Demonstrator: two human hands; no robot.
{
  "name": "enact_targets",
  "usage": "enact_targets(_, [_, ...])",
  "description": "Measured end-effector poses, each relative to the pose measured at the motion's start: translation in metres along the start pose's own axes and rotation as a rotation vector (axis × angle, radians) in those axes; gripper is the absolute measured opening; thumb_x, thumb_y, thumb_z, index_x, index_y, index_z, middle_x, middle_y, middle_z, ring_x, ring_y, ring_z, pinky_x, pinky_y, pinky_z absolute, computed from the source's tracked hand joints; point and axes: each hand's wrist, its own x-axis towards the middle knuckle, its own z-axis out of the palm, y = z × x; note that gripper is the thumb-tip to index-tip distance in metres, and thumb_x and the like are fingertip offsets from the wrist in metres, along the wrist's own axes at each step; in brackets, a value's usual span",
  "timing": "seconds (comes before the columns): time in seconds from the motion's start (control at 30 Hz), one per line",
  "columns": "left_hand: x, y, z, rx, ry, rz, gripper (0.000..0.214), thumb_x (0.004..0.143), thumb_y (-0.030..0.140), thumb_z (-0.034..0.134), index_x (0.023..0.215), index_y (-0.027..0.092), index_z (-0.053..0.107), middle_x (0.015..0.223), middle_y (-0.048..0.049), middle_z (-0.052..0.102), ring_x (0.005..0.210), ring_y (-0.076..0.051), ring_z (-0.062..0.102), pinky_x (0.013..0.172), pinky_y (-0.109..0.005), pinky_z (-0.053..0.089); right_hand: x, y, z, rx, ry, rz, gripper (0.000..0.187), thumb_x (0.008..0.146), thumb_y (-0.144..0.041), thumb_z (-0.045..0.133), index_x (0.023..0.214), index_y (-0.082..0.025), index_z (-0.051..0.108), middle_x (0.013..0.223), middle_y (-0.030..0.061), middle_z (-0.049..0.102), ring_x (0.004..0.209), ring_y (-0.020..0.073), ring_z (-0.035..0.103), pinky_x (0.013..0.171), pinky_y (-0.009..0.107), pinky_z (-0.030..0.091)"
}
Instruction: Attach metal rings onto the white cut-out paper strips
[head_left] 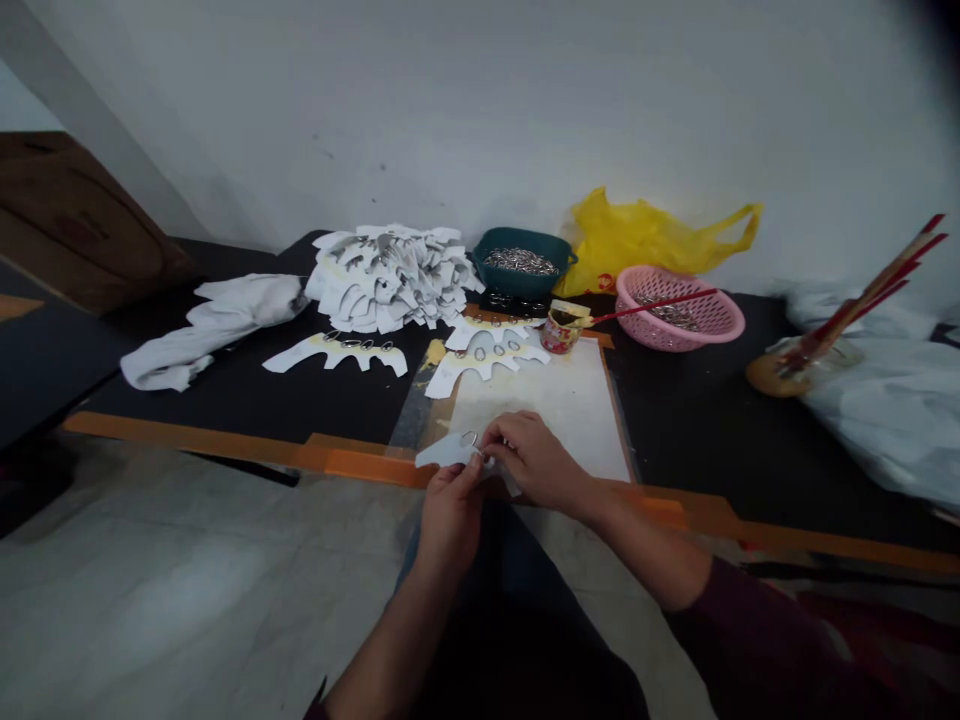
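Against a white wall (480, 120), at the orange front edge of a black worktable (247, 400), a white cut-out piece (446, 452) is pinched between both hands, a small metal ring (469, 438) on it. The left hand (450, 518) grips the piece, while the right hand's fingers (499, 435) close narrowly at the ring. Just behind lie a pale board (540, 410) and more ringed cut-outs (480, 368).

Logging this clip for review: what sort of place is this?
Probably a small piece-work workshop: a black, orange-edged workbench holds a pile of cut white shapes, a green tub of small metal rings, and a pink basket with more.
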Motion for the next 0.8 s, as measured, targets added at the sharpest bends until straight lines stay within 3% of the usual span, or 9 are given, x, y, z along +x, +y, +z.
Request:
enact_targets(0.17, [0.0, 0.0, -0.003, -0.005, 0.054, 0.078, 0.018, 0.064, 0.028, 0.072, 0.077, 0.017, 0.066, 0.082, -0.0046, 0.069, 0.074, -0.015, 0.062, 0.069, -0.026, 0.049, 0.0, 0.0, -0.007, 0.059, 0.049, 0.061, 0.007, 0.081, -0.015, 0.054, 0.076, -0.018, 0.059, 0.077, -0.0007, 0.063, 0.076, 0.0128, 0.055, 0.075, 0.026, 0.035])
enact_targets(0.4, [0.002, -0.002, -0.003, -0.008, 0.038, 0.139, 0.032, 0.062, 0.017, 0.073, 0.092, 0.017, 0.062, 0.081, -0.0012, 0.068, 0.075, -0.013, 0.063, 0.072, -0.026, 0.047, 0.002, 0.006, -0.008, 0.25, -0.021, 0.089, 0.013, 0.083, -0.02, 0.051, 0.083, -0.018, 0.065, 0.085, 0.002, 0.063, 0.081, 0.0128, 0.056, 0.074, 0.024, 0.041])
enact_targets(0.57, [0.0, -0.003, -0.003, -0.039, 0.08, 0.112, 0.03, 0.06, 0.017, 0.074, 0.087, 0.019, 0.06, 0.082, 0.0002, 0.069, 0.073, -0.013, 0.063, 0.071, -0.026, 0.048, 0.004, 0.007, -0.005, 0.242, -0.052, 0.115, 0.011, 0.078, -0.012, 0.055, 0.081, -0.016, 0.065, 0.078, 0.0009, 0.065, 0.075, 0.0118, 0.057, 0.068, 0.022, 0.041])
enact_targets(0.67, [0.001, 0.0, -0.006, -0.033, 0.093, 0.065, 0.031, 0.06, 0.019, 0.074, 0.088, 0.018, 0.062, 0.083, -0.0014, 0.069, 0.074, -0.015, 0.064, 0.072, -0.028, 0.049, 0.004, 0.007, -0.005, 0.182, -0.031, 0.107, 0.011, 0.077, -0.012, 0.055, 0.077, -0.016, 0.065, 0.074, -0.0001, 0.065, 0.071, 0.0116, 0.057, 0.067, 0.022, 0.04])
enact_targets(0.8, [0.003, 0.004, -0.011, 0.036, 0.121, 0.059, 0.026, 0.064, 0.024, 0.072, 0.088, 0.016, 0.065, 0.085, -0.0043, 0.07, 0.079, -0.017, 0.065, 0.078, -0.028, 0.049, 0.007, 0.005, -0.009, 0.218, -0.101, 0.1, 0.013, 0.08, -0.017, 0.052, 0.08, -0.017, 0.065, 0.076, 0.0002, 0.066, 0.071, 0.0117, 0.058, 0.068, 0.023, 0.041])
